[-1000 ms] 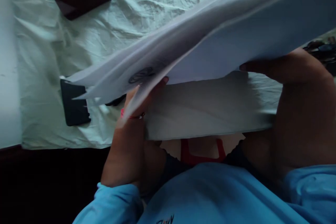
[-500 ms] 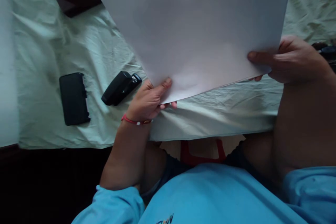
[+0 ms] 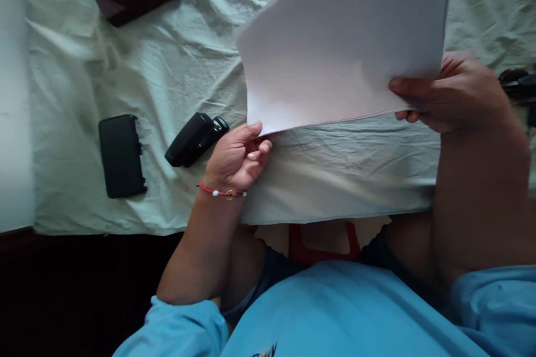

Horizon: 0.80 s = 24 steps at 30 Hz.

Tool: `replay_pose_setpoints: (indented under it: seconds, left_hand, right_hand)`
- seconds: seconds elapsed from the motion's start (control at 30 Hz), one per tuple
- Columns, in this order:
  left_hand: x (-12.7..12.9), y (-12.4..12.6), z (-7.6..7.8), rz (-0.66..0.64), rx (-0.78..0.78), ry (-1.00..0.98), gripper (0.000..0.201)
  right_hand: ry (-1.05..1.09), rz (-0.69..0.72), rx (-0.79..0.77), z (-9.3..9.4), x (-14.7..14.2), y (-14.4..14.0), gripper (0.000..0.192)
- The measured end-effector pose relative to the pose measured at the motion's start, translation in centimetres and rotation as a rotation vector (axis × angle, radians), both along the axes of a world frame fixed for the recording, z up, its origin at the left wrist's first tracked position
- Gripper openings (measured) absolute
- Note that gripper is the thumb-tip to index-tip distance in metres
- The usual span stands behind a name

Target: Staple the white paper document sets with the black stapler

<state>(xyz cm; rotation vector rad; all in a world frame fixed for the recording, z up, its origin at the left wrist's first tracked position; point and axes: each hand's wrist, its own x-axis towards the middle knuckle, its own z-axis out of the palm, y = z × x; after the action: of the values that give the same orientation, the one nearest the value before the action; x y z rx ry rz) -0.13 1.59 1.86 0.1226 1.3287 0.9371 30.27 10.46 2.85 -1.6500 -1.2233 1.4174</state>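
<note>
Right hand (image 3: 454, 95) grips smooth white paper sheets (image 3: 347, 39) at their edge; left hand (image 3: 237, 156) pinches their lower corner above the creased cloth (image 3: 167, 67). Glossy black stapler (image 3: 195, 139) lies near.

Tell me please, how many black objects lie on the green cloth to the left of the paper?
2. A flat black case lies furthest left, and a black stapler lies between it and the left hand. Another dark object shows at the right edge, mostly hidden.

Light blue short-sleeved shirt (image 3: 335, 312), red string bracelet (image 3: 221, 192) with white bead, left wrist
</note>
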Motion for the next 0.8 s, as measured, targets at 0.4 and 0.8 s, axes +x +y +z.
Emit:
replay_pose_setpoints:
  seconds: [0.4, 0.8]
  left_hand:
    - [0.7, -1.5, 0.8, 0.14, 0.064, 0.183, 0.027]
    - [-6.7, -3.2, -0.2, -0.172, 0.491, 1.716, 0.031]
  right_hand:
    - [0.074, -0.033, 0.069, -0.9, -2.0, 0.2, 0.038]
    - [0.025, -0.059, 0.113, -0.2, -1.1, 0.1, 0.031]
